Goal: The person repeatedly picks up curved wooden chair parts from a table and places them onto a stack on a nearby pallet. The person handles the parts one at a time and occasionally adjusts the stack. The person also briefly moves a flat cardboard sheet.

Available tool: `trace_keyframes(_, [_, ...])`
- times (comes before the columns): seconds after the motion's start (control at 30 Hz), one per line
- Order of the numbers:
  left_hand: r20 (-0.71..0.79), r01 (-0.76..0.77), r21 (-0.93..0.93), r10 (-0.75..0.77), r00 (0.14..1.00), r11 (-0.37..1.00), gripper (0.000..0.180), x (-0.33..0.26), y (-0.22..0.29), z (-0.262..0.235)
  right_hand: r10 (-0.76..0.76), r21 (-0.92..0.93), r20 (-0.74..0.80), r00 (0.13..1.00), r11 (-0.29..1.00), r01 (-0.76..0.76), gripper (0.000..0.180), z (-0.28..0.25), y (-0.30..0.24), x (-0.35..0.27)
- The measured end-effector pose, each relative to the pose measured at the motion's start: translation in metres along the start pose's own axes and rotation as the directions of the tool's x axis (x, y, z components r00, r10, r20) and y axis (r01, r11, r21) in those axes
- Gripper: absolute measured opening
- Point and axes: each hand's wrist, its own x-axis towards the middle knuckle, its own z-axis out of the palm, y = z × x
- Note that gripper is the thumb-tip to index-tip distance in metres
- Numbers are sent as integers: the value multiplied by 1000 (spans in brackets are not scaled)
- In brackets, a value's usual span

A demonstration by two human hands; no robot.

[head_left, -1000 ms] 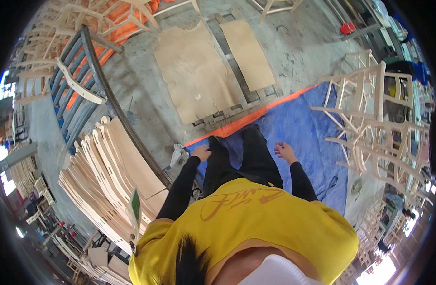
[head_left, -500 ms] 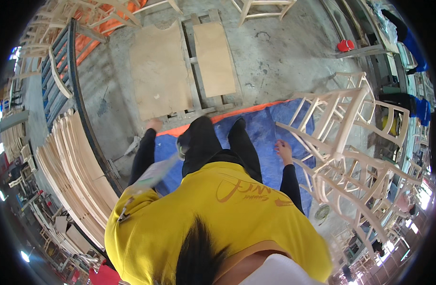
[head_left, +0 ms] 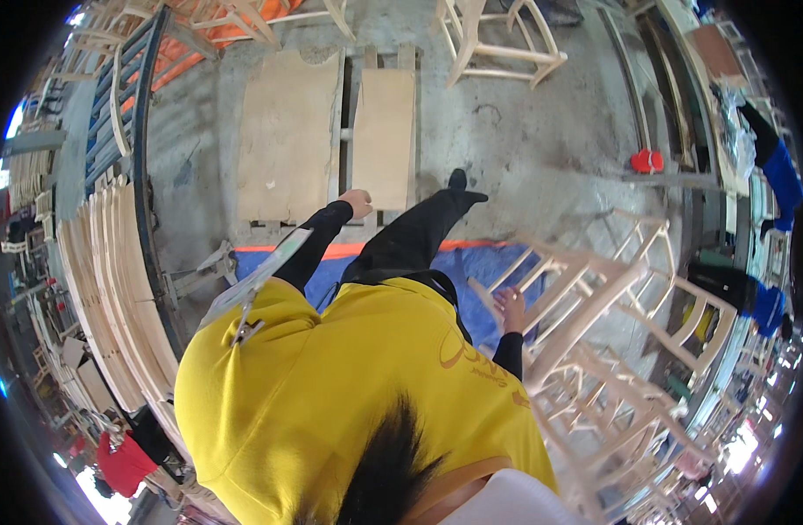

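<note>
My left hand (head_left: 357, 203) is swung out ahead over the boards, its fingers curled in, with nothing seen in it. My right hand (head_left: 510, 308) hangs at my right side with its fingers loosely apart, and I see nothing held. Nearest to it is a pale, unfinished wooden chair frame (head_left: 585, 302); whether they touch cannot be told. One of my legs reaches past the orange edge of a blue tarp (head_left: 482, 271) onto the concrete. A clear sleeve with a card (head_left: 279, 261) is clipped to my yellow left sleeve.
Ahead lie two brown flat boards (head_left: 287, 140) (head_left: 385, 131) over slats. Curved wooden strips (head_left: 112, 289) are stacked at left beside a blue metal rack (head_left: 112, 105). Another chair frame (head_left: 497, 44) stands far ahead. A red container (head_left: 646, 161) and people in blue are at right.
I have stepped forward, one leg now reaching off the tarp. My left hand has swung forward and to the right. The chair frames at right now appear closer beside my right arm.
</note>
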Motion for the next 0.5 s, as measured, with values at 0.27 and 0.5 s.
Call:
trace_keyframes(0.27, [-181,257,-219,-298,937,941,34,132,31,-38,80,-517,305,949,851,95,39,5,-166,149])
trace_keyframes(0.5, [-330,178,-649,-485,810,739,36,123,98,-40,-21,-696,573,819,515,500,38,157,-435,262])
